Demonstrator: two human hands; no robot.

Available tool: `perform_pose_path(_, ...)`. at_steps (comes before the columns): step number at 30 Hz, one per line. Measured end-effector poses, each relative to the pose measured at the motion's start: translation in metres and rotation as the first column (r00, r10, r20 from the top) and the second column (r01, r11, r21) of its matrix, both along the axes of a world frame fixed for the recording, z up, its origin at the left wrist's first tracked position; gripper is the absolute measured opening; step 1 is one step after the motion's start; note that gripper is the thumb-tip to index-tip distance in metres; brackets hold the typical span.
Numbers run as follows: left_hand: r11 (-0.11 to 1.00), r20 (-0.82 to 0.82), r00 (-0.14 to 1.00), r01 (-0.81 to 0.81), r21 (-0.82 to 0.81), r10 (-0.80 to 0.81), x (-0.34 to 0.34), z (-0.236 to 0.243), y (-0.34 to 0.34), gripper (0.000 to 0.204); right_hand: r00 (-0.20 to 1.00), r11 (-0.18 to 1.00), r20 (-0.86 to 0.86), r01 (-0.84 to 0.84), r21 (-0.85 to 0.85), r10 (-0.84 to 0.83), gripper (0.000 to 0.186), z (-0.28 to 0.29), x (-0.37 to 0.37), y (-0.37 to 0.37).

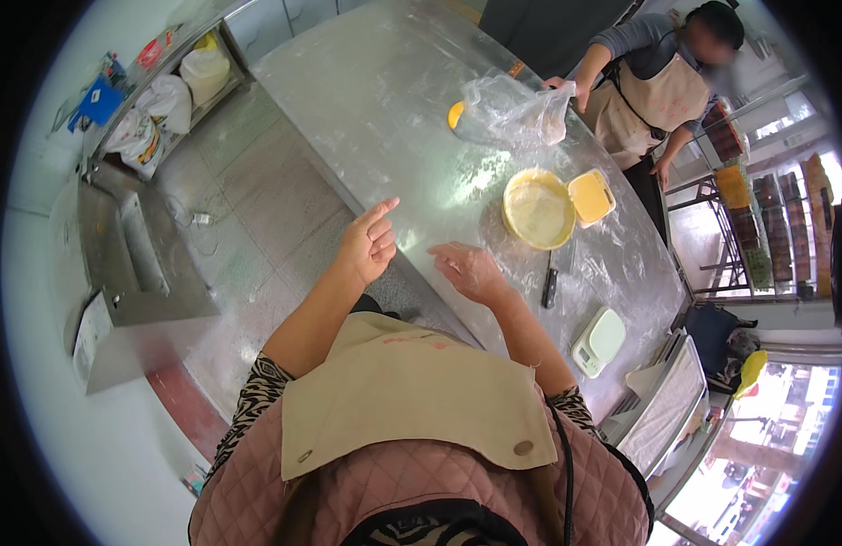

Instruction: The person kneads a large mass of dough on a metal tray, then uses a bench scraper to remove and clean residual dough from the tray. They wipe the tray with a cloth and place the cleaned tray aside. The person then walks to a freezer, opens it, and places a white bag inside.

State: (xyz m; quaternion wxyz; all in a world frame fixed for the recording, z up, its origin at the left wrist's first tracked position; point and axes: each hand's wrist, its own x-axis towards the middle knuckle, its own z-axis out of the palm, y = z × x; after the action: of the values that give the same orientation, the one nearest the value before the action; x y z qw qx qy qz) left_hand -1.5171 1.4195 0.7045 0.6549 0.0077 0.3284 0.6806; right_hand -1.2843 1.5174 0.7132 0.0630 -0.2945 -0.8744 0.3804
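My left hand [371, 244] is raised by the metal table's near edge, its index finger stretched out and the others loosely curled, holding nothing. Flour whitens my right hand [470, 273], which is low over the tabletop with empty, parted fingers; whether it touches the surface I cannot tell. Beyond it stands a round yellow basin [537, 211] with a pale, floury inside. Against the basin's right side is a yellow square plastic tub [591, 198]. A black-handled knife [551, 284] lies nearer to me, with a pale green kitchen scale [600, 341] to its right.
Across the floury table [339, 82], a co-worker in an apron [662, 96] has one hand at a clear plastic bag [517, 114]. A yellow object [455, 115] lies beside the bag. Sacks [169, 105] fill a shelf at the far left. Trays [662, 409] stand at the right.
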Motion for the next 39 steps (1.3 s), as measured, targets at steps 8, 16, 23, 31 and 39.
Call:
perform_pose_path(8,0.981,0.108,0.976,0.191,-0.024,-0.188,-0.068,-0.02,0.259,0.05,0.966,0.942,-0.121,0.25,0.222,-0.228,0.055,-0.03,-0.073,0.196)
perform_pose_path(16,0.918,0.243,0.892,0.396,-0.017,-0.381,0.014,-0.042,0.539,0.019,0.458,0.848,0.737,0.436,0.3,-0.497,0.042,-0.06,-0.108,0.421)
perform_pose_path(23,0.75,0.104,0.786,0.615,-0.243,-0.61,0.053,-0.143,0.584,0.02,0.532,0.628,0.35,0.726,0.28,-0.771,0.044,-0.066,-0.053,0.363)
perform_pose_path(31,0.863,0.184,0.876,0.476,-0.17,-0.446,0.066,-0.158,0.597,0.066,0.537,0.684,-0.466,0.69,-0.237,-0.703,0.064,-0.081,-0.09,0.393)
perform_pose_path(39,0.83,0.364,0.753,0.545,0.122,-0.548,0.046,-0.092,0.546,0.065,0.493,0.52,-0.168,0.783,-0.343,-0.854,0.065,-0.133,-0.068,0.468)
